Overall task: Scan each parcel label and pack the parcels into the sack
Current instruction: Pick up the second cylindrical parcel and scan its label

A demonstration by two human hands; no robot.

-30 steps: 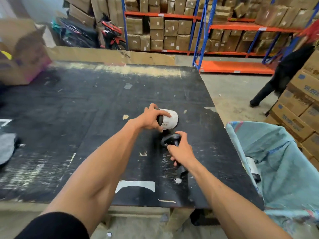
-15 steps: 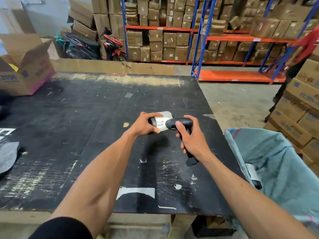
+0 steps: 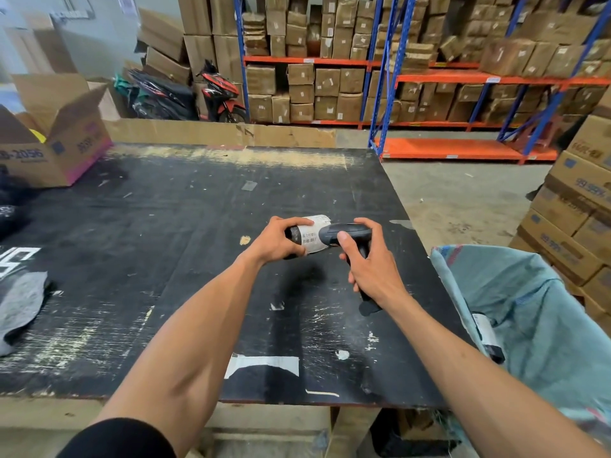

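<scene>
My left hand point(image 3: 277, 240) grips a small dark rolled parcel point(image 3: 309, 238) with a white barcode label, held a little above the black table point(image 3: 185, 246). My right hand point(image 3: 367, 261) holds a dark grey handheld scanner point(image 3: 344, 233) by its handle, its head right against the label. The teal woven sack point(image 3: 542, 312) hangs open past the table's right edge, with a labelled parcel point(image 3: 486, 335) lying inside near its rim.
An open cardboard box point(image 3: 56, 137) stands at the table's far left, with grey and black fabric point(image 3: 20, 302) at the left edge. Stacked cartons point(image 3: 575, 206) rise right of the sack. Shelving racks point(image 3: 380, 77) with boxes and a parked motorbike point(image 3: 211, 94) lie beyond.
Both hands lifted from the table: the left raised and turned the parcel label-up, the right brought the scanner head up against the label. The view tilted upward.
</scene>
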